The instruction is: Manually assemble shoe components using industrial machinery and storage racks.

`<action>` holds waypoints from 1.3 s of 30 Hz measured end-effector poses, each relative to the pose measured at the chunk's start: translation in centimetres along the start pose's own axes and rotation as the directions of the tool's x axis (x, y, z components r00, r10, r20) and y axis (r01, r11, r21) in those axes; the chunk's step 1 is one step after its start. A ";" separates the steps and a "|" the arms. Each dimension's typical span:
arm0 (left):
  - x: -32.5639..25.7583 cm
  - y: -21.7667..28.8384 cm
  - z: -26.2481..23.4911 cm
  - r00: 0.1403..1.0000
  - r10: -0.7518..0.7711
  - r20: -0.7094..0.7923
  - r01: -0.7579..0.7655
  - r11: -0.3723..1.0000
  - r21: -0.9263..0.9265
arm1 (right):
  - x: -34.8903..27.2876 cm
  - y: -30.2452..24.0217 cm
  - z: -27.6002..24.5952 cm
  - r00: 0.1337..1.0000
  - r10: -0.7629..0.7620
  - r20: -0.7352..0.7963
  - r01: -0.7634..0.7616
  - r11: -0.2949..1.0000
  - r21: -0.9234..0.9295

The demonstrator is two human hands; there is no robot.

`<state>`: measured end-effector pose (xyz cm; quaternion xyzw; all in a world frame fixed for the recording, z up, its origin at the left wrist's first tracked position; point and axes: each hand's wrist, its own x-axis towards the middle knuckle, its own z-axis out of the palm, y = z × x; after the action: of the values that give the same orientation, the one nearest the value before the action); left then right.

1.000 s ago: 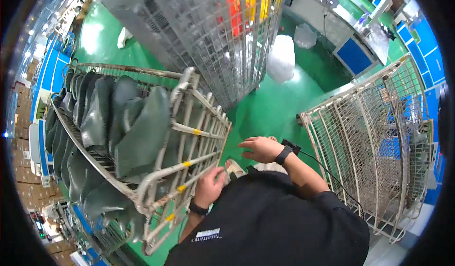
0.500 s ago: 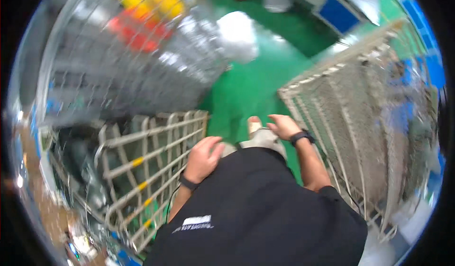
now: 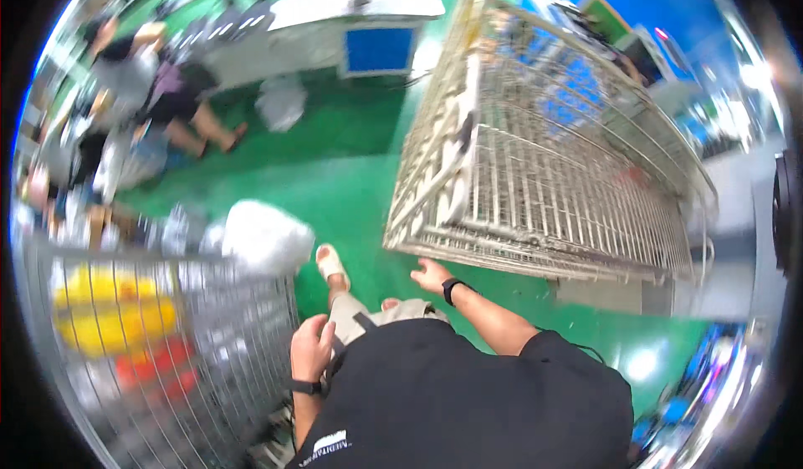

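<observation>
My left hand (image 3: 312,348), a dark band on its wrist, hangs beside my left thigh with loosely bent fingers and holds nothing. It is nearest to a grey wire mesh cage (image 3: 238,327) with yellow bundles (image 3: 113,310) and red bundles (image 3: 159,367) in it. My right hand (image 3: 432,277), also banded at the wrist, is held out in front of me, its fingers slightly apart and empty. Just beyond it stands a stack of pale wire cage panels (image 3: 544,193), blurred by motion; I see no clear contact with it.
A bulging white plastic bag (image 3: 266,235) sits by the cage's far corner. Another person (image 3: 180,93) is at the far left near a long workbench (image 3: 309,43) with a blue panel (image 3: 381,51) below. Green floor (image 3: 360,176) runs ahead; machines stand to the right.
My view has swung right as I step forward. The filled cage now lies lower left, and the panel stack is ahead of my right hand. Both hands remain empty.
</observation>
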<state>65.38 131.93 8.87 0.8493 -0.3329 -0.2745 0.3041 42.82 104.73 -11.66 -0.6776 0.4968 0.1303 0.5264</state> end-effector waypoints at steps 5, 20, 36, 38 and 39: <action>14.1 -3.3 -3.9 0.983 0.046 0.175 -0.046 0.999 -0.004 | 4.5 5.7 -0.2 0.952 0.285 -0.109 -0.295 0.951 -0.093; 51.3 0.9 -5.8 0.898 0.072 0.435 -0.111 0.992 0.065 | 6.2 -6.9 8.3 0.805 0.594 -0.003 -0.371 0.507 0.778; 86.4 16.8 6.7 0.636 0.035 0.771 -0.559 0.710 0.429 | 27.9 -14.7 -14.0 0.720 0.652 -0.236 -0.170 0.495 0.852; 91.7 17.5 9.2 0.609 0.054 0.791 -0.599 0.685 0.415 | 30.9 -16.9 -19.2 0.701 0.655 -0.282 -0.112 0.491 0.864; 93.8 19.2 10.3 0.587 0.062 0.807 -0.631 0.659 0.409 | 32.4 -17.6 -20.9 0.688 0.664 -0.295 -0.089 0.479 0.873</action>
<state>109.68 48.40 -9.23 0.6209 -0.6717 -0.3834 -0.1280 65.21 68.92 -15.47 -0.2278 0.7827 -0.2121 0.5390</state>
